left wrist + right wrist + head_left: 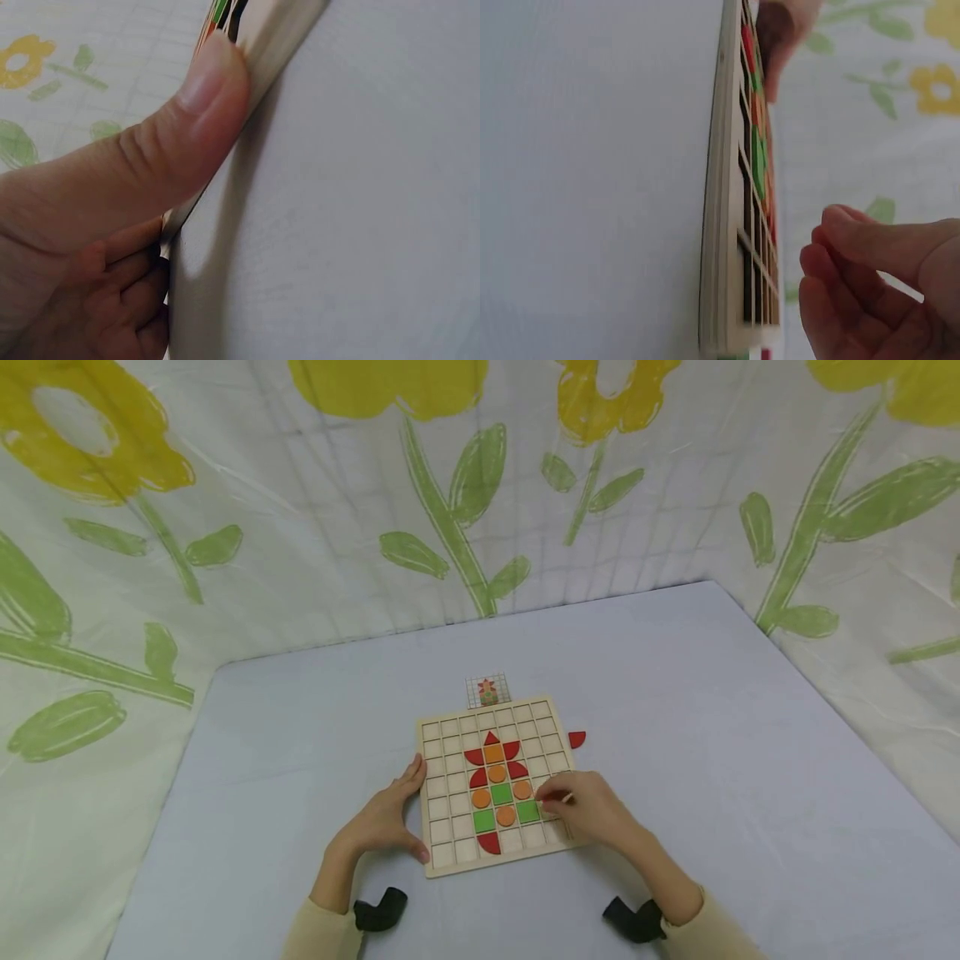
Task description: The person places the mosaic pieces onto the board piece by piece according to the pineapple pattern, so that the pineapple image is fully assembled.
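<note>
Head view: wooden grid board [450, 793] bears red, orange, green tiles.

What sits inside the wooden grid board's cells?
The board holds red petal pieces, orange discs and green squares; most cells are bare. The right hand covers the cells by the right edge.
</note>
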Tool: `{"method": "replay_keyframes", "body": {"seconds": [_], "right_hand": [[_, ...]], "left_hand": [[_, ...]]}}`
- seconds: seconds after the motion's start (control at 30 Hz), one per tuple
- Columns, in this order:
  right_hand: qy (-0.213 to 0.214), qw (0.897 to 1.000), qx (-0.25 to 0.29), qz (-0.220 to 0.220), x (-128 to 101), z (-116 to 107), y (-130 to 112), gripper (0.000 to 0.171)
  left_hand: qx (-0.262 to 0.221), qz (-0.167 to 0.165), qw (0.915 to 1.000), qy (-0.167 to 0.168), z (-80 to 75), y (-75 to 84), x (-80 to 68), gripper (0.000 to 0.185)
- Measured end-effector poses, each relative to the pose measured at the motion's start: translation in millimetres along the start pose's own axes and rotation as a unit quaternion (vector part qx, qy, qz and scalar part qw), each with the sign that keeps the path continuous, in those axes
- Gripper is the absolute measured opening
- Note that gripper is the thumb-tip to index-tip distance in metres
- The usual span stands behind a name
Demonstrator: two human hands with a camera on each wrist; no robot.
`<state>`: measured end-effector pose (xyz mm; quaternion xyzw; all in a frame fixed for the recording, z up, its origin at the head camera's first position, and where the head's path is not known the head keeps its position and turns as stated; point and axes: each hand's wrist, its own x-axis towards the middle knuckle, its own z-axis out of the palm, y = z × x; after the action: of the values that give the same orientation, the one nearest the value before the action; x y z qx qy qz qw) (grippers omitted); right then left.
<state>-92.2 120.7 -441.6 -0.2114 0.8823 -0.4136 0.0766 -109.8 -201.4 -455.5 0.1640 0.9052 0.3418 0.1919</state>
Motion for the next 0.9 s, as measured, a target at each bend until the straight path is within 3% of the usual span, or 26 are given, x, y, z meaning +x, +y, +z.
{"method": "replay_keyframes", "body": {"seconds": [0.17, 0.3, 0.4, 0.57, 0.9], "right_hand": [[-0.019, 0.999, 0.031, 0.031, -15.0, -34.1, 30.1, 0.021], [-0.051, 0.997, 0.032, 0.052, -24.6, -46.9, 45.6, 0.033], [-0.068, 0.997, 0.020, 0.038, -29.1, -49.1, 50.4, 0.036], [-0.057, 0.998, -0.008, 0.009, -30.4, -46.1, 50.3, 0.032], [-0.020, 0.998, -0.048, 0.029, -28.8, -44.0, 40.5, 0.025]], "left_hand": [[0.000, 0.002, 1.0000, 0.000, -0.1, 0.5, -0.1, 0.130], [0.001, 0.000, 1.0000, 0.001, -0.1, 0.6, -0.4, 0.130], [0.001, -0.001, 1.0000, 0.001, 0.0, 0.7, -0.3, 0.130], [0.001, 0.000, 1.0000, 0.000, -0.3, 1.3, -0.4, 0.130], [0.000, 0.002, 1.0000, 0.000, -0.5, 2.7, -0.7, 0.129]]}}
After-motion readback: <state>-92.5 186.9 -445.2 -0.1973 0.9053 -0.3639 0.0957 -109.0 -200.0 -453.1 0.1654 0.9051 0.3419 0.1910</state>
